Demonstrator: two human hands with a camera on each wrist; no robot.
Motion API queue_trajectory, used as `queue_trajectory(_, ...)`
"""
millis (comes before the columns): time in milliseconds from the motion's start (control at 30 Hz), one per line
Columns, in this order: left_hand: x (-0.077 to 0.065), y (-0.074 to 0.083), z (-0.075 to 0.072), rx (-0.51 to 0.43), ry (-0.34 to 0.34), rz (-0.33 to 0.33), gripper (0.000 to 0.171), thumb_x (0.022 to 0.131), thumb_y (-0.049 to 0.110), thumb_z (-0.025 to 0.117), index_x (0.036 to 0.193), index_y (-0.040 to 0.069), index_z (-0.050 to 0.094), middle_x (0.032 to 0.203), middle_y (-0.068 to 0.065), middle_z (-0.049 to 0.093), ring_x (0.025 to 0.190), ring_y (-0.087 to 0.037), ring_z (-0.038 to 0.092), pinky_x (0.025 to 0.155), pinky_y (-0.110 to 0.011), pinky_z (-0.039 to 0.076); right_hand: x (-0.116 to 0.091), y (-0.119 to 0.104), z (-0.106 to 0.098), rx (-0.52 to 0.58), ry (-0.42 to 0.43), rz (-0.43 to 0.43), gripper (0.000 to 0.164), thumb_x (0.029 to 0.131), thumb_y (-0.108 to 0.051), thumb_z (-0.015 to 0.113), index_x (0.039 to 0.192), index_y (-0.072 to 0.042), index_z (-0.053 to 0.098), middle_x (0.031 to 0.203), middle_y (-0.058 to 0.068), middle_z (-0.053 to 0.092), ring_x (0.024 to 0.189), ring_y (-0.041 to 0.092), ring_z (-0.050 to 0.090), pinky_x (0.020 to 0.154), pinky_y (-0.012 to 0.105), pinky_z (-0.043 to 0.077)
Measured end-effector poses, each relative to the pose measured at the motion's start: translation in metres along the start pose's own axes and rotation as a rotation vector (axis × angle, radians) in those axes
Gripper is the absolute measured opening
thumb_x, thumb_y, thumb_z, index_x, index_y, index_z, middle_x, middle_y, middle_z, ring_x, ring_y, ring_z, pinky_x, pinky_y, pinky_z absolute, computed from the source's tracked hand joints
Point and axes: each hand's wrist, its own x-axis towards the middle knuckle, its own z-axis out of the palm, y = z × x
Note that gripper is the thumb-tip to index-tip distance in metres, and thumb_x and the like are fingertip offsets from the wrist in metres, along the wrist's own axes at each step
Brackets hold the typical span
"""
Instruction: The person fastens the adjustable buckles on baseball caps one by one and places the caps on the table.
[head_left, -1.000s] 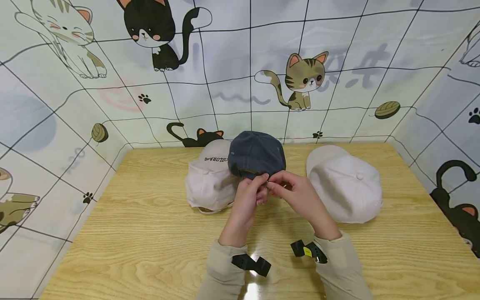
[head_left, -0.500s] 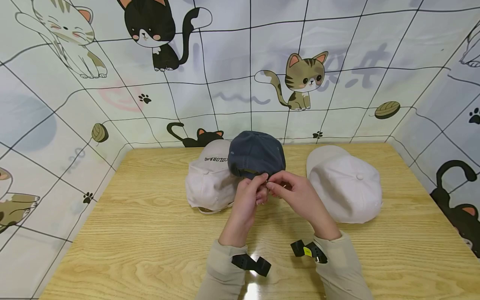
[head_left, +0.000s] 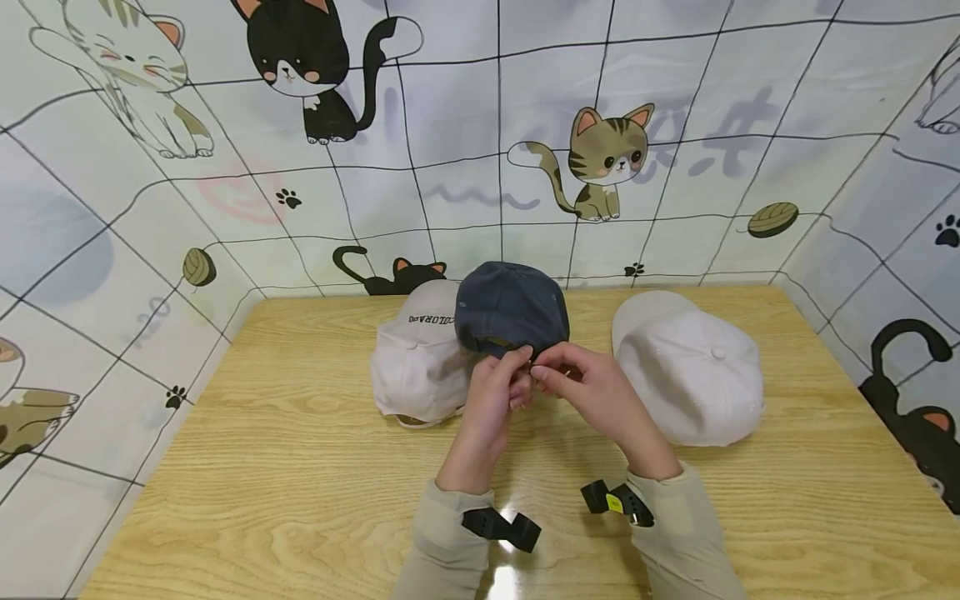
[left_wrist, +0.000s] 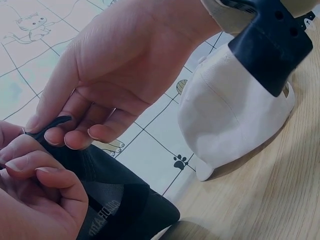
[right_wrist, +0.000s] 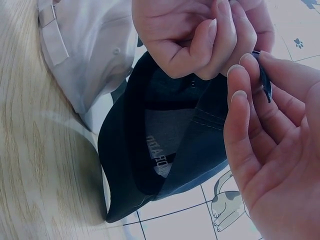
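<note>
A navy baseball cap (head_left: 513, 304) is held up over the table, its back opening facing the person. My left hand (head_left: 491, 392) grips the cap's back strap, thumb on top and fingers curled underneath. From the right, my right hand (head_left: 592, 387) pinches the strap between thumb and forefinger. The dark strap end (right_wrist: 265, 82) pokes out past that pinch in the right wrist view. Both hands' fingertips meet there and hide the fastening. Inside the cap, pale lettering (right_wrist: 159, 157) shows on the lining.
A white cap marked COLORADO (head_left: 420, 367) lies left, partly behind the navy cap. Another white cap (head_left: 690, 367) lies right, close to my right hand. The wood-grain table (head_left: 300, 500) ends at a cat-print backdrop (head_left: 465, 125) at the back and sides.
</note>
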Motion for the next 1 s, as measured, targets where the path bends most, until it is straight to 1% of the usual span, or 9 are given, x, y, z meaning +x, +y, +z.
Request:
queue_trajectory(133, 0.0, 0.0, 0.0, -0.001, -0.003, 0.002, 0.047, 0.088, 0.02, 0.055, 0.048, 0.013, 0.031, 0.045, 0.002, 0.019, 0.041, -0.016, 0.017, 0.048, -0.027, 0.021, 0.002, 0.016, 0.001, -0.008, 0.002, 0.001, 0.011, 0.085, -0.03, 0.06, 0.088, -0.02, 0.062, 0.072, -0.003, 0.058, 0.065, 0.021, 0.055, 0.056, 0.029, 0.045)
queue_trajectory(233, 0.0, 0.0, 0.001, 0.003, -0.005, 0.001, 0.048, 0.088, 0.019, 0.055, 0.047, 0.014, 0.03, 0.045, 0.002, 0.019, 0.041, -0.016, 0.018, 0.048, -0.027, 0.021, 0.002, 0.021, 0.001, -0.002, 0.006, -0.003, 0.014, 0.085, -0.034, 0.06, 0.088, -0.021, 0.062, 0.072, -0.002, 0.058, 0.065, 0.025, 0.055, 0.055, 0.029, 0.045)
queue_trajectory(300, -0.001, 0.0, 0.001, 0.005, -0.006, 0.004, 0.048, 0.088, 0.019, 0.054, 0.047, 0.014, 0.03, 0.045, 0.001, 0.019, 0.041, -0.016, 0.018, 0.048, -0.027, 0.021, 0.001, 0.022, 0.002, 0.004, 0.006, -0.002, 0.014, 0.085, -0.035, 0.06, 0.088, -0.021, 0.062, 0.072, -0.002, 0.058, 0.066, 0.028, 0.055, 0.055, 0.029, 0.045)
queue_trajectory(400, -0.001, 0.0, 0.0, 0.007, -0.006, 0.008, 0.048, 0.088, 0.019, 0.054, 0.047, 0.014, 0.029, 0.045, 0.001, 0.019, 0.041, -0.016, 0.018, 0.048, -0.027, 0.021, 0.002, 0.02, 0.002, 0.003, 0.007, 0.003, 0.014, 0.084, -0.036, 0.059, 0.088, -0.022, 0.062, 0.072, -0.002, 0.058, 0.066, 0.029, 0.055, 0.055, 0.029, 0.045)
queue_trajectory(533, -0.001, 0.0, 0.0, 0.004, -0.009, 0.011, 0.048, 0.088, 0.02, 0.054, 0.047, 0.014, 0.03, 0.045, 0.002, 0.02, 0.041, -0.016, 0.018, 0.048, -0.028, 0.021, 0.002, 0.019, 0.002, -0.006, 0.008, -0.002, 0.013, 0.085, -0.035, 0.059, 0.088, -0.023, 0.062, 0.072, -0.003, 0.058, 0.066, 0.026, 0.056, 0.055, 0.029, 0.045)
queue_trajectory(667, -0.001, 0.0, 0.0, 0.004, -0.013, 0.005, 0.047, 0.088, 0.021, 0.054, 0.048, 0.014, 0.031, 0.045, 0.002, 0.02, 0.041, -0.016, 0.018, 0.048, -0.027, 0.021, 0.002, 0.02, 0.002, -0.012, 0.01, -0.003, 0.013, 0.085, -0.036, 0.059, 0.088, -0.023, 0.062, 0.073, -0.004, 0.059, 0.065, 0.02, 0.056, 0.056, 0.03, 0.046)
queue_trajectory(733, -0.001, 0.0, -0.001, 0.006, -0.012, 0.003, 0.047, 0.088, 0.022, 0.054, 0.048, 0.014, 0.031, 0.045, 0.002, 0.02, 0.041, -0.016, 0.018, 0.048, -0.028, 0.021, 0.003, 0.021, 0.002, -0.015, 0.01, -0.004, 0.013, 0.085, -0.036, 0.059, 0.089, -0.023, 0.061, 0.073, -0.004, 0.059, 0.065, 0.019, 0.056, 0.056, 0.029, 0.046)
queue_trajectory(900, -0.001, 0.0, -0.001, 0.013, -0.014, 0.007, 0.048, 0.089, 0.022, 0.054, 0.047, 0.014, 0.031, 0.045, 0.001, 0.02, 0.041, -0.017, 0.019, 0.048, -0.028, 0.021, 0.003, 0.022, 0.002, -0.01, 0.011, -0.004, 0.013, 0.085, -0.035, 0.06, 0.088, -0.023, 0.062, 0.072, -0.003, 0.058, 0.066, 0.025, 0.056, 0.056, 0.03, 0.046)
queue_trajectory(1000, -0.001, -0.001, -0.001, 0.014, -0.021, 0.009, 0.048, 0.089, 0.021, 0.053, 0.047, 0.014, 0.031, 0.044, 0.001, 0.021, 0.041, -0.017, 0.019, 0.048, -0.028, 0.021, 0.002, 0.022, 0.002, -0.004, 0.011, -0.002, 0.013, 0.085, -0.035, 0.06, 0.088, -0.023, 0.062, 0.072, -0.002, 0.058, 0.066, 0.026, 0.056, 0.056, 0.03, 0.046)
